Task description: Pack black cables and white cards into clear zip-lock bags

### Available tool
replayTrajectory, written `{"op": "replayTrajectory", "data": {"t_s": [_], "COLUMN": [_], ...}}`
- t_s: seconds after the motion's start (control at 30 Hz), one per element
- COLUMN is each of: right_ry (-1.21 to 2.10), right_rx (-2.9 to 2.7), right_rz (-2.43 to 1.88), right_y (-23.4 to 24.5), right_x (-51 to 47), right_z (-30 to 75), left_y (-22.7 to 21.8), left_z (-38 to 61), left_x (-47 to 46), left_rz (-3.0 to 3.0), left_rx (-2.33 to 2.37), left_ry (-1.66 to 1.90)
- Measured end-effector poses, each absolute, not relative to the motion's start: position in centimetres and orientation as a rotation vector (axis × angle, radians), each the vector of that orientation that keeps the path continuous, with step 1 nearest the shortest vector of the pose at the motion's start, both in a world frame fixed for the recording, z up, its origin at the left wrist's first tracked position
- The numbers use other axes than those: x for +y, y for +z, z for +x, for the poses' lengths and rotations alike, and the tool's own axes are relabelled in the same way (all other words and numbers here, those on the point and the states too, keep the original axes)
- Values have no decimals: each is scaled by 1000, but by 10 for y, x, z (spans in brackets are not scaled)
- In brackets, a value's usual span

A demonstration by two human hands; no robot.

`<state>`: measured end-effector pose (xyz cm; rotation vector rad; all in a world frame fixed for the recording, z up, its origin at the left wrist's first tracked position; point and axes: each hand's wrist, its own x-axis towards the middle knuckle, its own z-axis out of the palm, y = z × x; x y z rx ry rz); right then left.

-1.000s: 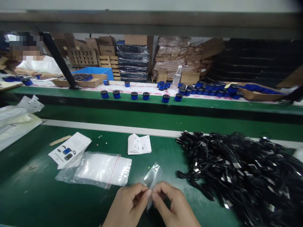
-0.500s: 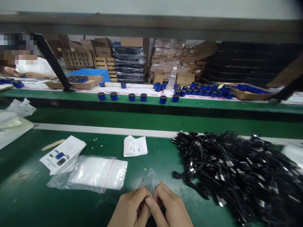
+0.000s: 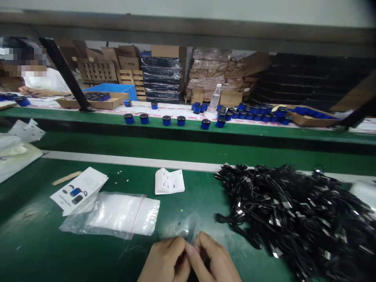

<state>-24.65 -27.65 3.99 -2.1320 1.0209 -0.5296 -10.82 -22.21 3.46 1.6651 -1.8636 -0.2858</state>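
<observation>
Both of my hands meet at the bottom middle of the green table [image 3: 35,243]. My left hand [image 3: 164,262] and my right hand [image 3: 214,260] pinch the lower edge of a small clear plastic bag [image 3: 185,227], fingertips pressed together around it. The bag lies low and blurred just above my fingers. To the left lies a stack of clear zip bags [image 3: 117,213] with a red seal line. A stack of white leaflets [image 3: 169,181] lies farther back. A big heap of black cables [image 3: 296,215] fills the right side, a short way from my right hand.
White printed cards [image 3: 79,190] and a wooden stick [image 3: 67,178] lie at the left. White bags [image 3: 14,150] sit at the far left edge. Blue round speakers [image 3: 173,119] line the far bench with a water bottle [image 3: 215,98]. A person [image 3: 44,80] works at the back left.
The small clear bag, first held upright between my fingertips, has been lowered and flattened toward the table. My hands have drawn closer together.
</observation>
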Motion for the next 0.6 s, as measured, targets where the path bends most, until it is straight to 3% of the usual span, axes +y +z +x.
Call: {"op": "replayTrajectory", "data": {"t_s": [0.2, 0.4, 0.6], "right_ry": [-551, -669, -799], "right_rx": [867, 1001, 1076], "right_rz": [-2228, -2619, -2808], "right_y": [39, 28, 23], "right_x": [-278, -276, -272], "right_z": [-244, -243, -243], "left_y": [25, 26, 24], "left_z": [-111, -115, -121], "left_x": [-220, -219, -223], "left_rz": [1633, 1721, 1764], "left_rx": [-1772, -1788, -1667], "left_ry": [-191, 203, 266]}}
